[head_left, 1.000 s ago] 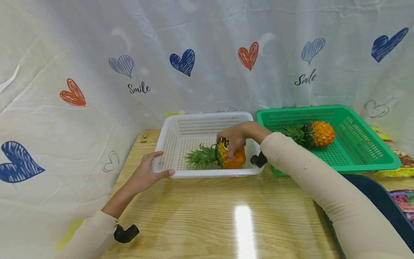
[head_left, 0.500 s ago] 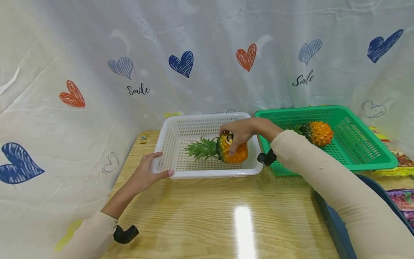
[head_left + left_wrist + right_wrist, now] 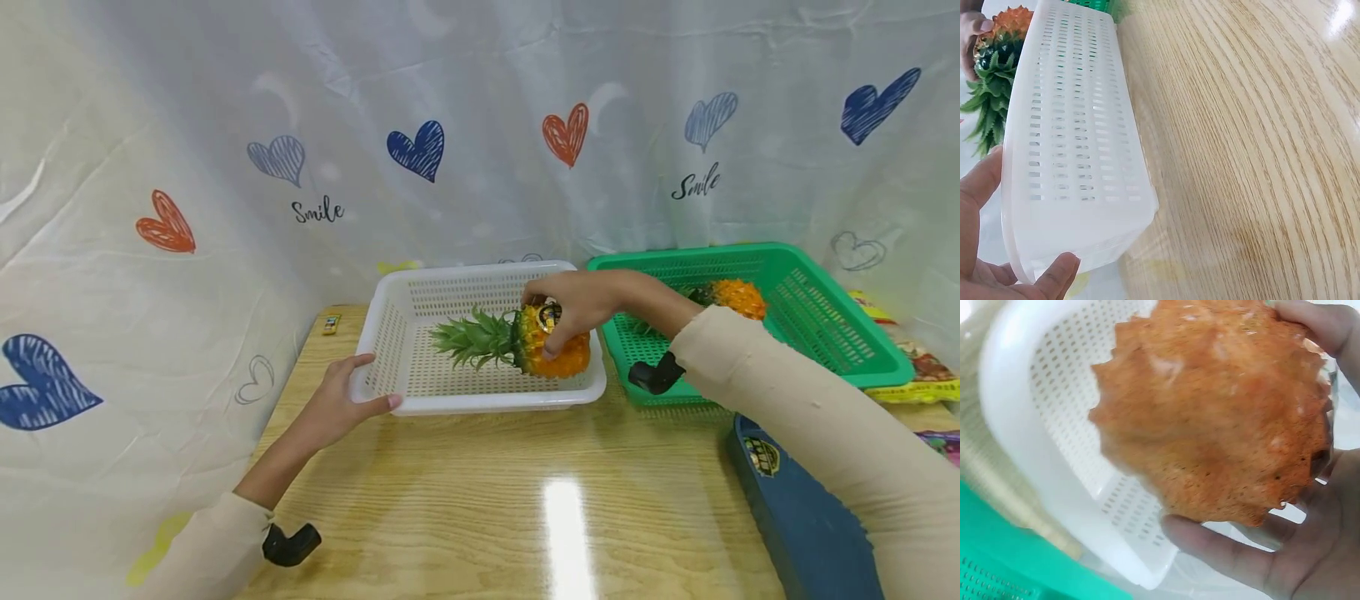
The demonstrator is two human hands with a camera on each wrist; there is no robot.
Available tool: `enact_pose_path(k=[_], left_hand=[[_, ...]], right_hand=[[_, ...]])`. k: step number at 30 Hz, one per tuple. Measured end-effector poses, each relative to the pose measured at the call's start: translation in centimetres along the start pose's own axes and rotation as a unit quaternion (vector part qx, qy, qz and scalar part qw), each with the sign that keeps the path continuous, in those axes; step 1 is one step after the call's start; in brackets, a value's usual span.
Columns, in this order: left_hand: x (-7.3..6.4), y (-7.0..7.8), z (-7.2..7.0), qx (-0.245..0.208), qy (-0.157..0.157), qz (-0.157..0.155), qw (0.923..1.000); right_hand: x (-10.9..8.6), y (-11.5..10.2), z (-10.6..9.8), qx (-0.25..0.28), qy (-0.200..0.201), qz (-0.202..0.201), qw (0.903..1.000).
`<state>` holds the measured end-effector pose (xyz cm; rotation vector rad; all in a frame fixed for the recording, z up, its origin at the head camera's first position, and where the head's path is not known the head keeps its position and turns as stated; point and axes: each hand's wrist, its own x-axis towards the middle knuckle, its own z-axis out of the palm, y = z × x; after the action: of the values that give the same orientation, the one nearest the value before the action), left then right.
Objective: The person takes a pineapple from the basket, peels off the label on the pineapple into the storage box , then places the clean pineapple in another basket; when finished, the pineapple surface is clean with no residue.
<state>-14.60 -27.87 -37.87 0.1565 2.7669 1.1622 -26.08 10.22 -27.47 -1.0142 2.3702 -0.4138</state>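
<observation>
My right hand [image 3: 576, 302] grips an orange pineapple [image 3: 573, 357] from above, thumb and fingers spread round its body. The fruit lies sideways over the right part of a white plastic basket [image 3: 480, 405], its green leaf crown pointing left. A label with dark print shows between thumb and fingers. In the right wrist view, the spiky base of the pineapple [image 3: 1210, 412] faces the camera above the basket's rim. At the front left corner of the basket my left hand [image 3: 337, 408] holds the rim, thumb at the front and fingers along the left side.
A green basket [image 3: 873, 333] stands to the right; a second pineapple [image 3: 738, 296] in it is partly behind my right arm. A dark blue container [image 3: 813, 517] is nearer me. Colourful packages [image 3: 918, 354] lie at the far right, a small yellow packet [image 3: 331, 325] at the left.
The pineapple has come up from the bottom of the white basket and shifted right in my right hand. That arm has swung right, while my left hand stays at the corner.
</observation>
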Motion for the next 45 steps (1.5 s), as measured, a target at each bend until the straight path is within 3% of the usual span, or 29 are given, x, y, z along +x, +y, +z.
enact_pose_path(k=[18, 31, 37, 45], left_hand=[[0.3, -0.3, 0.2, 0.009, 0.007, 0.007, 0.9999], [0.1, 0.1, 0.0, -0.012, -0.002, 0.029, 0.9995], [0.1, -0.2, 0.1, -0.011, -0.002, 0.022, 0.9997], [0.1, -0.2, 0.1, -0.009, -0.003, 0.018, 0.9998]], right_hand=[[-4.4, -1.5, 2.7, 0.030, 0.052, -0.037, 0.9975], [-7.7, -2.7, 6.1, 0.074, 0.060, -0.036, 0.9948], [-9.1, -2.7, 7.8, 0.097, 0.060, -0.026, 0.9931], [-10.6, -3.0, 10.5, 0.150, 0.048, -0.046, 0.9865]])
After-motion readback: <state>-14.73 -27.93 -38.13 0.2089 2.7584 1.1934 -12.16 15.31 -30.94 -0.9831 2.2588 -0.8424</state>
